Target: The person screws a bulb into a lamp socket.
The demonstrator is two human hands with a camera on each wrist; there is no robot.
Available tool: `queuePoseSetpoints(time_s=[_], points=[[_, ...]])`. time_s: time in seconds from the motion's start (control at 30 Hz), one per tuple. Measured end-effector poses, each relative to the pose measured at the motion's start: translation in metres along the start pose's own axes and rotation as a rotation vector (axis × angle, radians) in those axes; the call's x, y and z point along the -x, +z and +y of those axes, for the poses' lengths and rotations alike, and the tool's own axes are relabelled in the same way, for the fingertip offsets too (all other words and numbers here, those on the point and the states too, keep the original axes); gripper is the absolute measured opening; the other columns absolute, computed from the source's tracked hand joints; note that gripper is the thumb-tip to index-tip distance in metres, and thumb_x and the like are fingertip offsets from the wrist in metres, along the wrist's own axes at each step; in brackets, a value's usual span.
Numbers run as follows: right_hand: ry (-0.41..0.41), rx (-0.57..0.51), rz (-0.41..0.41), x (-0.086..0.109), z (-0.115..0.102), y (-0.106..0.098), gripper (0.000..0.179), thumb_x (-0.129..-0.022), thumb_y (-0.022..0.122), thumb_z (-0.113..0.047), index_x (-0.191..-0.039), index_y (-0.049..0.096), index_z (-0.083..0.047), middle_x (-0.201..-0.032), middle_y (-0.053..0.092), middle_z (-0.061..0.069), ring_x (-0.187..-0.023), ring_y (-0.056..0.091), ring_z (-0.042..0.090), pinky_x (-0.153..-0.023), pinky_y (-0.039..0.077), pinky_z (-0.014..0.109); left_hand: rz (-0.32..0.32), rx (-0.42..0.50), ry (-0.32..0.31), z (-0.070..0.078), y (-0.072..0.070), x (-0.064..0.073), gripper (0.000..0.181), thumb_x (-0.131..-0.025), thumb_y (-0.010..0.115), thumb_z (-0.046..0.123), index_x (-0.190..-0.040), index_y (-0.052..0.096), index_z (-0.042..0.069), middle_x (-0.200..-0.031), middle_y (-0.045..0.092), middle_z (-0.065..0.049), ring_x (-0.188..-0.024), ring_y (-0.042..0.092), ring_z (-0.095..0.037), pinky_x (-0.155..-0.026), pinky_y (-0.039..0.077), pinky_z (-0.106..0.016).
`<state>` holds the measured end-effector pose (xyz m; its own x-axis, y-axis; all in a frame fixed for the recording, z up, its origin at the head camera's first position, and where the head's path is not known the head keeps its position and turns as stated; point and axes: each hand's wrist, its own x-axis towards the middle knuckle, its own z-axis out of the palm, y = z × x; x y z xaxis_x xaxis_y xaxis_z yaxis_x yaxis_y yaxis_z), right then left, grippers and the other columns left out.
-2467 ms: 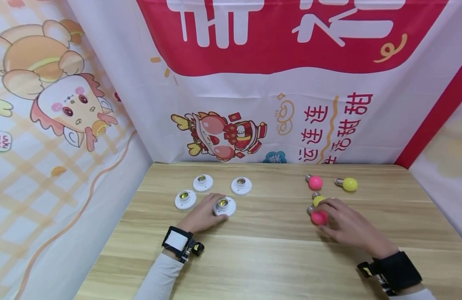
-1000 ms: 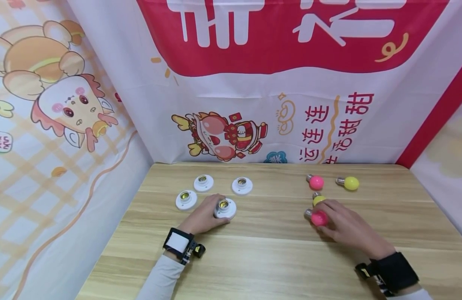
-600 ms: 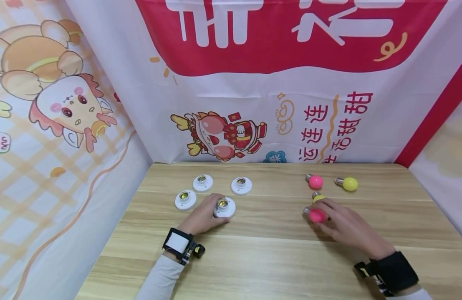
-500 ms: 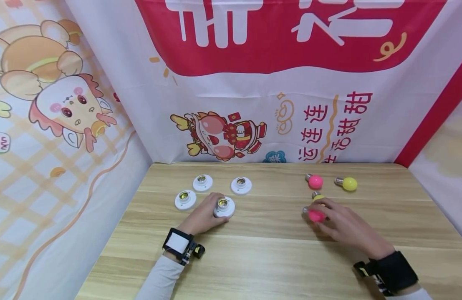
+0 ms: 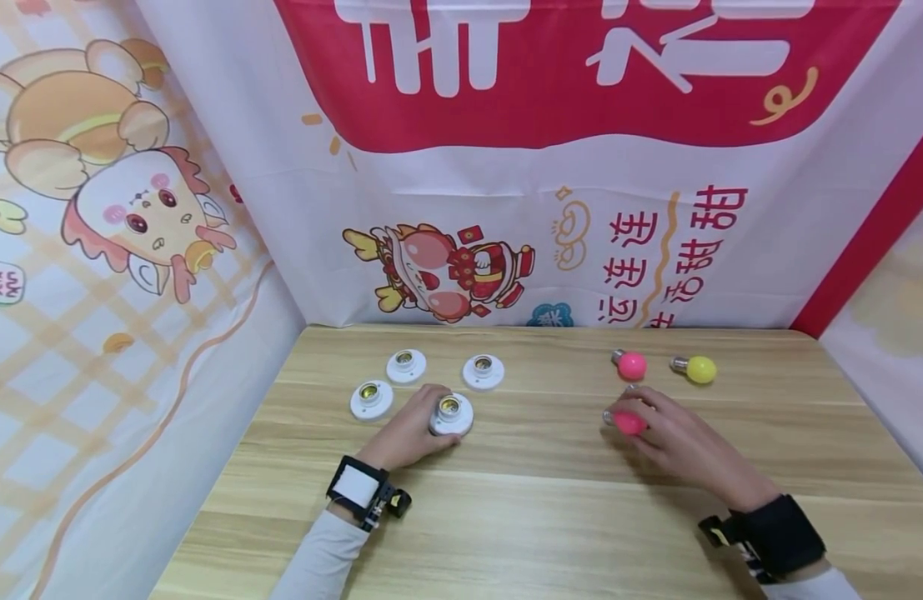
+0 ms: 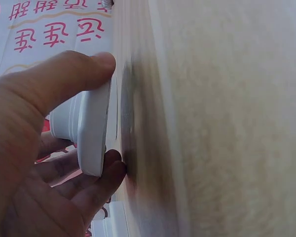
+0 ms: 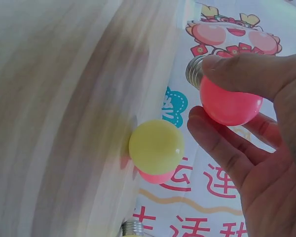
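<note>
My left hand (image 5: 408, 429) grips a round white lamp holder (image 5: 452, 417) by the rim of its base, socket facing up. In the left wrist view a narrow gap shows between the holder's base (image 6: 92, 133) and the tabletop. Thumb and fingers of my right hand (image 5: 682, 442) pinch a pink light bulb (image 5: 629, 423), its metal screw cap pointing left. The right wrist view has this bulb (image 7: 232, 103) raised off the wood. A yellow bulb (image 7: 156, 146) lies just beyond; in the head view my right hand mostly hides it.
Three more white lamp holders stand around my left hand: front left (image 5: 372, 400), back left (image 5: 406, 366) and back right (image 5: 483, 372). Another pink bulb (image 5: 632, 365) and a yellow bulb (image 5: 701, 369) lie farther back on the wooden table (image 5: 536, 517). A printed cloth (image 5: 461, 183) hangs behind.
My right hand has taken hold of the pink bulb, turned it and lifted it slightly up and to the left. The left hand stays almost still with the lamp holder.
</note>
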<state>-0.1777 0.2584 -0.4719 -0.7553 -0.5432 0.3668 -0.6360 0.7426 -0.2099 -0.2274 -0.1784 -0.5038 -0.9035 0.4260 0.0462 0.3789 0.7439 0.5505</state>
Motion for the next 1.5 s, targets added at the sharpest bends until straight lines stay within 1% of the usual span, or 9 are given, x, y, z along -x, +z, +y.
queuePoseSetpoints(time_s=[0.27, 0.5, 0.67, 0.8, 0.97, 1.07, 1.23, 1.33, 1.5], points=[[-0.005, -0.003, 0.042, -0.007, -0.002, -0.004, 0.055, -0.077, 0.094, -0.004, -0.127, 0.071, -0.013, -0.130, 0.068, 0.008, -0.113, 0.068, 0.024, -0.091, 0.065, 0.050, 0.007, 0.016, 0.009, 0.002, -0.002, 0.003, 0.076, -0.085, 0.091, 0.028, -0.147, 0.052, 0.007, -0.144, 0.057, -0.008, -0.133, 0.059, -0.025, -0.119, 0.050, -0.043], [-0.018, -0.002, 0.041, -0.011, -0.002, -0.006, 0.058, -0.081, 0.092, -0.007, -0.133, 0.069, -0.012, -0.136, 0.067, 0.010, -0.120, 0.068, 0.028, -0.095, 0.064, 0.051, -0.003, 0.032, 0.029, 0.005, -0.002, 0.005, 0.074, -0.085, 0.091, 0.030, -0.146, 0.054, 0.007, -0.144, 0.057, -0.009, -0.130, 0.060, -0.024, -0.117, 0.052, -0.044], [-0.013, -0.009, 0.044, -0.015, -0.005, -0.008, 0.066, -0.081, 0.092, -0.009, -0.140, 0.064, -0.009, -0.136, 0.069, 0.013, -0.122, 0.069, 0.030, -0.097, 0.063, 0.051, -0.005, 0.020, 0.050, 0.009, 0.001, 0.004, 0.075, -0.087, 0.090, 0.031, -0.148, 0.055, 0.006, -0.148, 0.056, -0.010, -0.135, 0.058, -0.025, -0.119, 0.050, -0.044], [0.000, -0.034, 0.045, -0.019, -0.007, -0.009, 0.066, -0.082, 0.092, -0.008, -0.140, 0.061, -0.004, -0.132, 0.071, 0.014, -0.117, 0.071, 0.026, -0.096, 0.064, 0.047, -0.006, 0.016, 0.065, 0.014, 0.002, 0.003, 0.076, -0.087, 0.089, 0.032, -0.150, 0.055, 0.006, -0.150, 0.056, -0.011, -0.138, 0.057, -0.028, -0.121, 0.048, -0.045], [0.004, -0.040, 0.052, -0.022, -0.010, -0.010, 0.061, -0.084, 0.090, -0.009, -0.138, 0.061, -0.003, -0.127, 0.072, 0.013, -0.111, 0.072, 0.023, -0.091, 0.066, 0.043, -0.006, 0.021, 0.085, 0.015, 0.005, 0.001, 0.075, -0.087, 0.089, 0.033, -0.149, 0.055, 0.008, -0.151, 0.056, -0.009, -0.137, 0.057, -0.027, -0.120, 0.049, -0.044], [-0.011, -0.042, 0.061, -0.024, -0.010, -0.010, 0.058, -0.086, 0.089, -0.011, -0.138, 0.062, -0.004, -0.129, 0.072, 0.012, -0.115, 0.071, 0.023, -0.094, 0.065, 0.044, -0.013, 0.022, 0.096, 0.017, 0.006, 0.000, 0.074, -0.088, 0.088, 0.034, -0.149, 0.056, 0.008, -0.150, 0.056, -0.008, -0.137, 0.057, -0.026, -0.120, 0.049, -0.044], [-0.024, -0.037, 0.062, -0.026, -0.010, -0.012, 0.050, -0.094, 0.083, -0.019, -0.138, 0.063, -0.007, -0.137, 0.068, 0.011, -0.128, 0.066, 0.029, -0.104, 0.061, 0.050, -0.028, 0.023, 0.099, 0.021, 0.007, -0.002, 0.073, -0.088, 0.088, 0.034, -0.148, 0.056, 0.009, -0.149, 0.057, -0.007, -0.137, 0.057, -0.023, -0.120, 0.049, -0.043], [-0.019, -0.033, 0.063, -0.027, -0.011, -0.014, 0.052, -0.092, 0.086, -0.018, -0.137, 0.063, -0.008, -0.140, 0.065, 0.012, -0.132, 0.064, 0.033, -0.105, 0.060, 0.051, -0.034, 0.029, 0.098, 0.024, 0.008, -0.003, 0.073, -0.088, 0.088, 0.035, -0.148, 0.057, 0.009, -0.149, 0.057, -0.006, -0.137, 0.057, -0.023, -0.120, 0.050, -0.044], [-0.009, -0.041, 0.063, -0.028, -0.013, -0.018, 0.059, -0.086, 0.090, -0.012, -0.137, 0.063, -0.007, -0.141, 0.062, 0.013, -0.128, 0.065, 0.031, -0.103, 0.061, 0.051, -0.040, 0.033, 0.105, 0.029, 0.011, -0.007, 0.075, -0.088, 0.088, 0.036, -0.150, 0.056, 0.009, -0.152, 0.055, -0.006, -0.140, 0.056, -0.024, -0.121, 0.048, -0.045]])
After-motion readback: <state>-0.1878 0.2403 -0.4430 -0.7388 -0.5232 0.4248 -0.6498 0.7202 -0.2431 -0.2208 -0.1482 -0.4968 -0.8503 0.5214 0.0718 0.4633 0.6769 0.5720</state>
